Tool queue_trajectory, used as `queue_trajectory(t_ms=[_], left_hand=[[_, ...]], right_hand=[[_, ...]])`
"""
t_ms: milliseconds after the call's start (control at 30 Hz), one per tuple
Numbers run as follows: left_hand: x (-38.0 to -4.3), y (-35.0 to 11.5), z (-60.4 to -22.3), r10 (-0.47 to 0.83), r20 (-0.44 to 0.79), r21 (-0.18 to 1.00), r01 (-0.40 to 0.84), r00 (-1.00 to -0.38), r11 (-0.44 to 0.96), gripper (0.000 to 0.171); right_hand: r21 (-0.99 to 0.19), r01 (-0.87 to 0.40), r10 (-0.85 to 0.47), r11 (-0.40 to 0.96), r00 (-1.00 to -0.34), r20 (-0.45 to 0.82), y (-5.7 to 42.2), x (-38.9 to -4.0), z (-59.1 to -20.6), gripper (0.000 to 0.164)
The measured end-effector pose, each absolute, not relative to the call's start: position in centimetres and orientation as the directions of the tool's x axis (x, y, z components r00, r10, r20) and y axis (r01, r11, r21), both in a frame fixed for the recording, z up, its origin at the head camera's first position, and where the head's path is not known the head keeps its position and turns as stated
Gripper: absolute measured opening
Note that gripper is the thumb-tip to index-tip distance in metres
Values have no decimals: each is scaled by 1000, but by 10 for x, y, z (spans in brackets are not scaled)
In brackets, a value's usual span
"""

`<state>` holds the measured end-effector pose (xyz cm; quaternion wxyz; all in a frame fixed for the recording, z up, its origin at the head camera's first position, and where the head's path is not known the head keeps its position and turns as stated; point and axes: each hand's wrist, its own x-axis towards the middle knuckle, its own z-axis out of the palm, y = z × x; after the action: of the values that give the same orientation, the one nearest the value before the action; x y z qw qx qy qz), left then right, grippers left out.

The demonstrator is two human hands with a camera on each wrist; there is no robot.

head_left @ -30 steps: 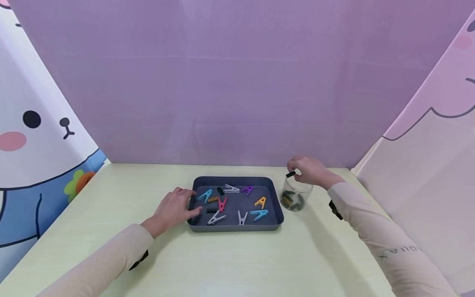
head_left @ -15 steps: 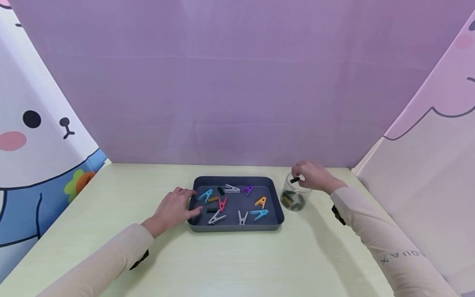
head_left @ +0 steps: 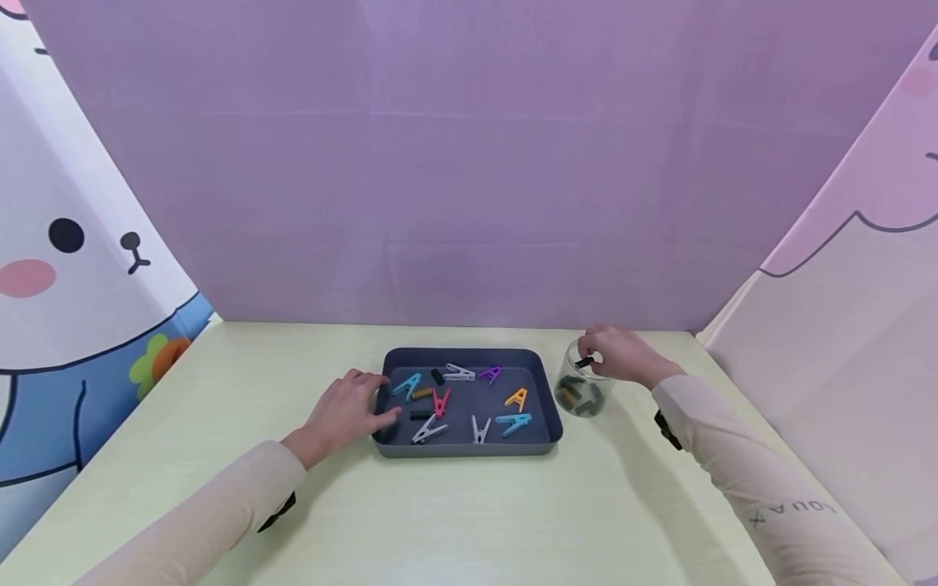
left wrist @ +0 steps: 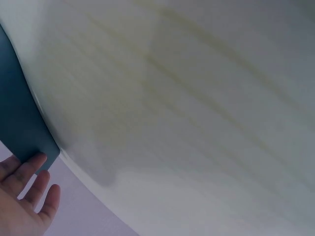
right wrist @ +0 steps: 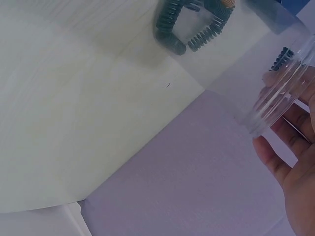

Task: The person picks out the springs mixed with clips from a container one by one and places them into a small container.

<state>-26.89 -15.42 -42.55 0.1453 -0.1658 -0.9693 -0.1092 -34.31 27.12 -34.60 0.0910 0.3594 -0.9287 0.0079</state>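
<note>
My right hand (head_left: pixel 619 354) pinches a small black spring (head_left: pixel 584 362) at the mouth of a clear jar (head_left: pixel 610 389). In the right wrist view the spring's coils show through the jar wall, with fingertips inside the rim. Several dark springs (right wrist: pixel 168 17) and a gold-coloured one lie at the jar's bottom. My left hand (head_left: pixel 344 413) rests at the left side of a dark grey tray (head_left: pixel 469 449), fingers extended and touching it. In the left wrist view the fingertips lie against the tray's outer wall (left wrist: pixel 22 108).
Inside the tray lie small plastic clips: blue, white, purple, a red one (head_left: pixel 440 404) and a yellow one (head_left: pixel 516 399). Black springs (head_left: pixel 437 377) and a gold one (head_left: pixel 422 394) lie among them. A purple backdrop (head_left: pixel 469 163) stands behind the pale table (head_left: pixel 469 521).
My right hand has moved down and slightly right, bringing the black spring from above the jar's rim into its mouth. The left hand and tray stay put.
</note>
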Motion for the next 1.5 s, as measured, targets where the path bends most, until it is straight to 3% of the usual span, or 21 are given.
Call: queue_trajectory(t_ms=[1233, 1500], left_hand=[[-270, -154, -425, 290, 316, 166, 354, -903, 920, 58], [-270, -154, -425, 291, 310, 166, 353, -905, 921, 58]], right_hand=[[-26, -666, -650, 745, -734, 196, 273, -343, -339, 15], [-39, -628, -610, 778, -768, 198, 270, -342, -328, 16]])
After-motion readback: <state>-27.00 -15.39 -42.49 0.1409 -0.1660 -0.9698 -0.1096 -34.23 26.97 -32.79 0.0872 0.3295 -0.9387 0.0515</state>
